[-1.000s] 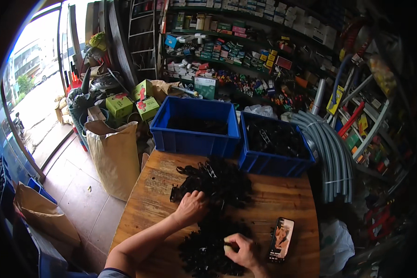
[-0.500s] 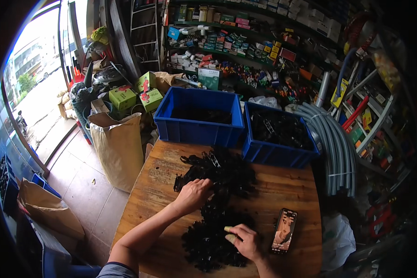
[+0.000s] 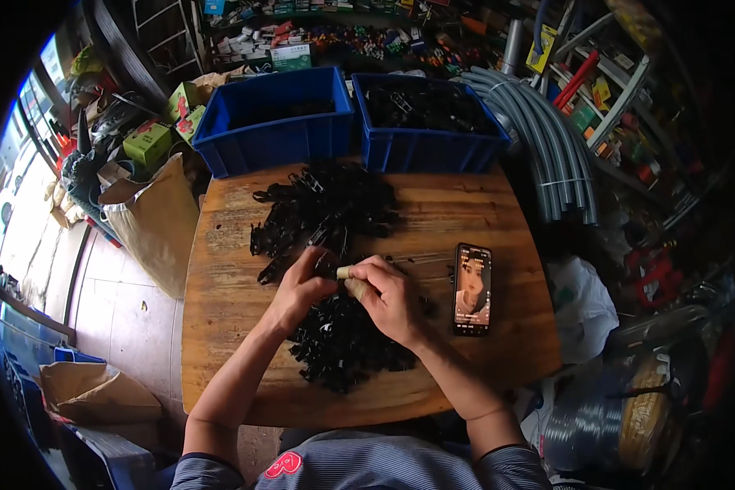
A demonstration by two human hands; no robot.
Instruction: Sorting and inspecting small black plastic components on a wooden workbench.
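My left hand (image 3: 300, 287) and my right hand (image 3: 381, 292) meet over the middle of the table, both with fingers closed. A small black piece seems to be in the left fingers, mostly hidden by them. Pale yellow wraps cover the right thumb and forefinger, which pinch right beside the left fingertips; what they grip is hidden. Beyond the hands lies a heap of black plastic pieces (image 3: 335, 196), loosely tangled. Nearer to me, partly beneath the hands, spreads a second heap of black pieces (image 3: 343, 347).
Two blue crates stand along the wooden table's (image 3: 498, 359) far edge: the left crate (image 3: 282, 143) and the right crate (image 3: 433, 151), each with black pieces inside. A phone (image 3: 472, 290) with a lit screen lies to the right. A paper sack (image 3: 151, 224) stands left of the table.
My left hand has left the far heap and come toward me. My right hand has lifted from the near heap to join it. The view has tilted downward.
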